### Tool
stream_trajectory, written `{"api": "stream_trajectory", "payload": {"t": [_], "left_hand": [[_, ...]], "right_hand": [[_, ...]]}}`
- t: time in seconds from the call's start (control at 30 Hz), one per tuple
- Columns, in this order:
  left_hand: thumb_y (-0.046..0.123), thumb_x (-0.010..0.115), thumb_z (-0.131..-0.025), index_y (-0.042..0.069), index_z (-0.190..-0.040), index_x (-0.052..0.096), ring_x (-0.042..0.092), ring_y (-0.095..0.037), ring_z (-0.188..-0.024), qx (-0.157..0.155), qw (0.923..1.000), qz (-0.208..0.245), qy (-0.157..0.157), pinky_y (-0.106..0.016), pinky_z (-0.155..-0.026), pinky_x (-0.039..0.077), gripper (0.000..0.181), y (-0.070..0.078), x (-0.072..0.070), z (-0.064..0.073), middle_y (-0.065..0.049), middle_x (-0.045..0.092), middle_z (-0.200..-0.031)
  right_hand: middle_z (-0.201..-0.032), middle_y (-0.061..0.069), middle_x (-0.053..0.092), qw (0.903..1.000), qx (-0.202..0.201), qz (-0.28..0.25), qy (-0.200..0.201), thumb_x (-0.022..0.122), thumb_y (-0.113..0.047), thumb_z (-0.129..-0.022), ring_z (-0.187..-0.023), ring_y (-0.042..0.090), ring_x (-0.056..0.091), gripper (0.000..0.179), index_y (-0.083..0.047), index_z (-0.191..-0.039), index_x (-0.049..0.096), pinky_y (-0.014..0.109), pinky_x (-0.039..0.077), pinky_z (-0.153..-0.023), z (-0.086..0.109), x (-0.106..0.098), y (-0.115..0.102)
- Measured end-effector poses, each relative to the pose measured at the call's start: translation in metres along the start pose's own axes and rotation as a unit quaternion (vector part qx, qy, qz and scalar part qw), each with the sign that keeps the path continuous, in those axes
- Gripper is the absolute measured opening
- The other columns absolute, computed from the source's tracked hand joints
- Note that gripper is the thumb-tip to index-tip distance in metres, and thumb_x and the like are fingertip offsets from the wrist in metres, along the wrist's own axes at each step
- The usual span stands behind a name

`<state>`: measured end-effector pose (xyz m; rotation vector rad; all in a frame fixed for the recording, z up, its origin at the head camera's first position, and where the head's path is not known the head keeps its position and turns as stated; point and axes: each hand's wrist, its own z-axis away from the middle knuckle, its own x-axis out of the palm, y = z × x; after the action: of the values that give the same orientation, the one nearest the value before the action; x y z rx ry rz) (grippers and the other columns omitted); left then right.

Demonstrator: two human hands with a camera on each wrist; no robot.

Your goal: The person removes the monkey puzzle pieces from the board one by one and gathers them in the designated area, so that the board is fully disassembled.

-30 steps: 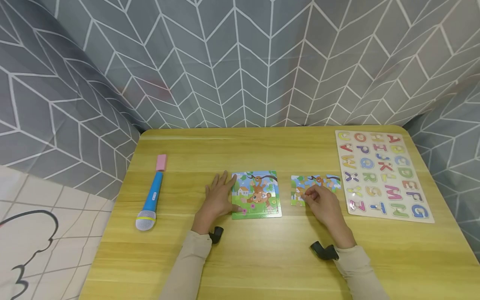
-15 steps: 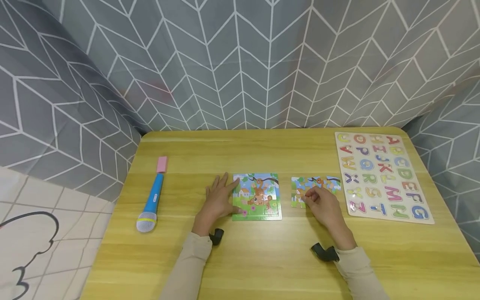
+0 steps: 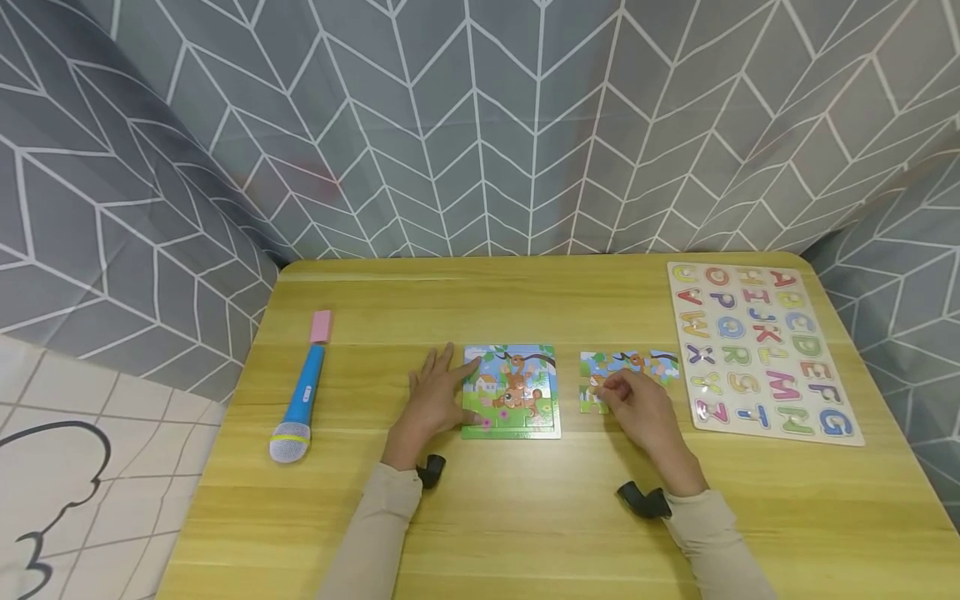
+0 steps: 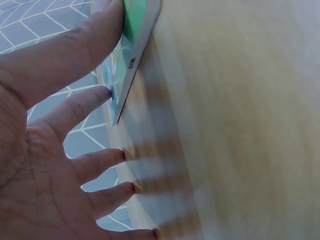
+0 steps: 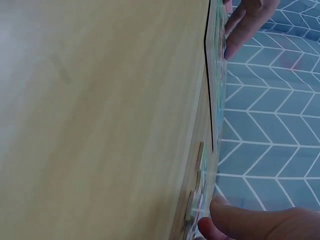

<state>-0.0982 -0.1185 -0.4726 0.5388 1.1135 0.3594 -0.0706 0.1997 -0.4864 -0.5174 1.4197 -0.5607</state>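
In the head view my left hand [image 3: 433,404] is spread at the left side of a square puzzle board [image 3: 512,433], which bears a monkey picture. Its thumb and index finger touch the board's edge, and the other fingertips rest on the table in the left wrist view. My right hand [image 3: 641,408] is bent over a partly joined group of jigsaw pieces [image 3: 592,360], with a similar monkey-and-branch picture. Thumb and index finger pinch a puzzle piece at the group's lower left, mostly hidden by the fingertips. The hand covers the group's lower right.
An alphabet board [image 3: 765,354] lies just right of the loose pieces. At the left are a blue toy microphone [image 3: 300,400] and a pink block [image 3: 321,326]. A grey patterned curtain [image 3: 480,125] hangs behind the wooden table [image 3: 525,517].
The right hand's fingertips have shifted very slightly at the lower left pieces. The left hand stays at the board's edge.
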Motion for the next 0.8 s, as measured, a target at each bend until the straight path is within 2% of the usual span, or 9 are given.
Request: {"api": "stream_trajectory", "payload": {"t": [0.17, 0.53, 0.8], "left_hand": [[0.028, 0.091, -0.070, 0.025, -0.152, 0.046, -0.003, -0.043, -0.158, -0.001, 1.0000, 0.006, -0.003, -0.076, -0.119, -0.004, 0.094, 0.000, 0.001, 0.000, -0.015, 0.010, -0.170], [0.027, 0.091, -0.070, 0.025, -0.152, 0.045, -0.004, -0.042, -0.158, -0.003, 1.0000, 0.007, -0.003, -0.076, -0.119, -0.005, 0.094, 0.000, 0.001, -0.001, -0.015, 0.010, -0.170], [0.026, 0.091, -0.070, 0.025, -0.152, 0.045, -0.005, -0.043, -0.158, -0.003, 0.9999, 0.010, -0.002, -0.076, -0.118, -0.005, 0.094, 0.000, 0.001, 0.000, -0.015, 0.009, -0.170]], "right_hand": [[-0.080, 0.007, 0.064, 0.9999, -0.002, -0.013, -0.003, 0.070, -0.022, -0.095, -0.070, 0.016, 0.051, 0.021, -0.003, -0.104, 0.071, 0.027, 0.040, -0.062, 0.001, 0.004, -0.005], [-0.077, 0.004, 0.061, 0.9981, -0.047, -0.033, -0.021, 0.074, -0.018, -0.092, -0.066, 0.012, 0.048, 0.020, -0.002, -0.104, 0.070, 0.021, 0.039, -0.057, 0.009, 0.022, -0.023], [-0.080, 0.002, 0.063, 0.9969, -0.071, -0.019, -0.029, 0.075, -0.016, -0.090, -0.072, 0.010, 0.053, 0.022, -0.002, -0.106, 0.070, 0.023, 0.043, -0.064, 0.012, 0.035, -0.035]]}}
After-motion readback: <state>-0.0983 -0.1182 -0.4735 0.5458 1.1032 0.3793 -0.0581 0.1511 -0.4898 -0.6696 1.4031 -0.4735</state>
